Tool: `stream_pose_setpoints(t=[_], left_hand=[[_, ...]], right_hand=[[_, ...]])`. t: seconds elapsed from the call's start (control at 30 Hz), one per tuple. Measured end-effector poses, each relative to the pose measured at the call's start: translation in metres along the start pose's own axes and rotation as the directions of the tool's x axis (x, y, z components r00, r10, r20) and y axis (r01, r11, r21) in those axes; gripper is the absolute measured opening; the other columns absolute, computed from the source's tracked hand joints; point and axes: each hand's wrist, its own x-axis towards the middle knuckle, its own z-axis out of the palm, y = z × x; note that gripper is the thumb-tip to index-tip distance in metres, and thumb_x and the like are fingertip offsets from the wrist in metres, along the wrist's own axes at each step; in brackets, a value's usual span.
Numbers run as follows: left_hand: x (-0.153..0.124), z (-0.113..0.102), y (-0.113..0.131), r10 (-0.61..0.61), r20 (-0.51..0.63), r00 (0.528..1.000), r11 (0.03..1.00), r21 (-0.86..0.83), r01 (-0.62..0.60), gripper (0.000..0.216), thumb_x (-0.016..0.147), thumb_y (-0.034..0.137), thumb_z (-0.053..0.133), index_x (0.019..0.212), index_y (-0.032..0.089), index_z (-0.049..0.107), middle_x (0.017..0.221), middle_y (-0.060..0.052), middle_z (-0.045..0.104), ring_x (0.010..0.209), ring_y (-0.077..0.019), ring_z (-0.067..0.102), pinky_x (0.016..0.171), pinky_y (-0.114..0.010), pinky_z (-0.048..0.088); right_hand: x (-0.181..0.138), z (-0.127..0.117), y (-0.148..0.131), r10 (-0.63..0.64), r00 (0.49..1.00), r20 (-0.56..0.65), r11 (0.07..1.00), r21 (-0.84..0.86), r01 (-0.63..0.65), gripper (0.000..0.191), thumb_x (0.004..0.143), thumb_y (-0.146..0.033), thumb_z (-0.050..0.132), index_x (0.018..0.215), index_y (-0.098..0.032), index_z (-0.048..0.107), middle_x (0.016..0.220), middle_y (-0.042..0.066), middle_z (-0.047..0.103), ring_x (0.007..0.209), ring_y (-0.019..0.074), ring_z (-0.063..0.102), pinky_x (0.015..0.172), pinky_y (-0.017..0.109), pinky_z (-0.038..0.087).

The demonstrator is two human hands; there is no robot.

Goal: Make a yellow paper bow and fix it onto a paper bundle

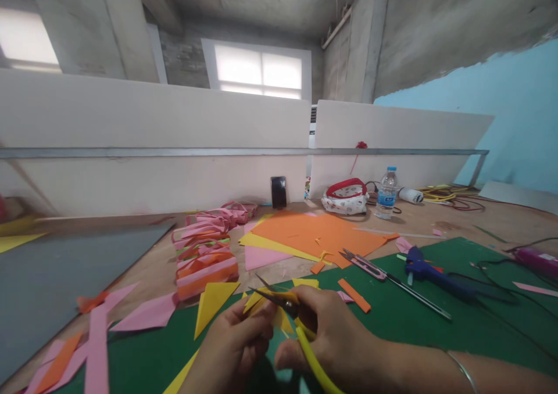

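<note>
My right hand (335, 339) is closed round the yellow handles of a pair of scissors (283, 304), whose dark blades point left and stand apart at the tips. My left hand (235, 347) is closed on a small yellow paper piece (257, 301) held right at the blades. Both hands hover low over the green cutting mat (436, 330). A yellow paper triangle (213, 304) lies just left of the hands. Part of the held paper is hidden behind my fingers.
Orange and yellow sheets (318, 234) lie behind the hands, with pink folded strips (204, 254) to the left. A blue glue gun (431, 272), a cutter (364, 264) and a metal ruler lie to the right. A water bottle (386, 193), pouch and phone stand by the white partition.
</note>
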Motion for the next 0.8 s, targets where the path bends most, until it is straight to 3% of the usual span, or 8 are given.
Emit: stream_pose_setpoints(t=[0.17, 0.27, 0.5, 0.8], left_hand=[[-0.0016, 0.0017, 0.002, 0.004, -0.02, 1.0, 1.0, 0.009, -0.004, 0.029, 0.052, 0.026, 0.083, 0.076, 0.016, 0.07, 0.068, -0.001, 0.061, 0.067, -0.0148, 0.059, 0.059, -0.022, 0.05], [-0.0013, 0.0019, 0.0024, 0.002, -0.042, 0.999, 1.0, 0.01, -0.002, 0.031, 0.051, 0.023, 0.084, 0.078, 0.016, 0.071, 0.075, -0.003, 0.066, 0.066, -0.0119, 0.059, 0.058, -0.018, 0.049], [-0.0022, 0.0023, 0.0022, 0.003, -0.051, 0.999, 0.999, 0.033, -0.001, 0.032, 0.052, 0.028, 0.083, 0.08, 0.015, 0.072, 0.07, -0.002, 0.065, 0.061, -0.0112, 0.056, 0.052, -0.017, 0.046], [-0.0016, 0.0026, 0.0029, -0.003, -0.041, 0.999, 1.0, 0.015, 0.004, 0.035, 0.05, 0.026, 0.085, 0.08, 0.015, 0.072, 0.075, -0.004, 0.068, 0.068, -0.013, 0.059, 0.057, -0.018, 0.049]], right_hand=[[-0.0001, -0.0016, -0.0031, 0.005, 1.0, -0.016, 0.998, -0.063, -0.006, 0.056, 0.06, -0.052, 0.079, 0.101, -0.016, 0.064, 0.073, -0.002, 0.054, 0.064, 0.0116, 0.039, 0.058, 0.023, 0.033], [-0.0004, -0.0023, -0.005, 0.012, 1.0, -0.026, 0.995, -0.095, -0.015, 0.055, 0.059, -0.054, 0.078, 0.098, -0.016, 0.064, 0.069, -0.003, 0.051, 0.062, 0.0108, 0.036, 0.055, 0.022, 0.03], [0.001, -0.0023, -0.0019, 0.015, 0.999, -0.045, 0.993, -0.117, -0.02, 0.052, 0.057, -0.053, 0.08, 0.091, -0.016, 0.064, 0.061, -0.006, 0.045, 0.056, 0.0088, 0.031, 0.049, 0.022, 0.024], [0.0001, -0.0039, -0.0043, 0.018, 0.998, -0.055, 0.992, -0.126, -0.025, 0.047, 0.058, -0.049, 0.081, 0.09, -0.017, 0.065, 0.059, -0.006, 0.043, 0.055, 0.0085, 0.031, 0.049, 0.023, 0.024]])
